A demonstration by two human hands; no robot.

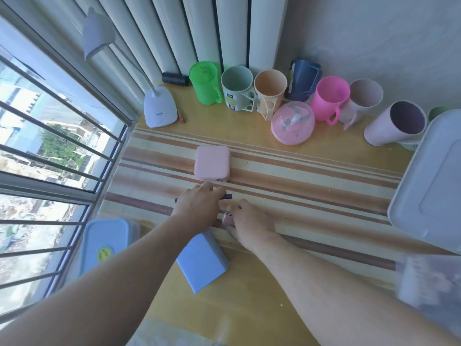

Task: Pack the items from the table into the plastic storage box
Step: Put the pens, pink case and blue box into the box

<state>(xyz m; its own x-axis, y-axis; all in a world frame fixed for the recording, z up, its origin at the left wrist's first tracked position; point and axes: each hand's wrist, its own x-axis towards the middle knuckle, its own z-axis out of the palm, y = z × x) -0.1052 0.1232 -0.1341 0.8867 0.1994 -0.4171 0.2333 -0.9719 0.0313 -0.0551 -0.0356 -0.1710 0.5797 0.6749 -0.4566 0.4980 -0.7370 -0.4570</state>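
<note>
Lettering on the lamp base (157,113) is too blurred to read.

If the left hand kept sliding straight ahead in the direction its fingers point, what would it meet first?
Most likely the pink square case, which lies on the striped cloth just beyond the left hand. The purple pen under its fingers is already in contact. Depth is hard to judge here.

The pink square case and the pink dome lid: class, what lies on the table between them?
In the head view, nothing lies between the pink square case and the pink dome lid; only bare striped tablecloth shows there.
</note>
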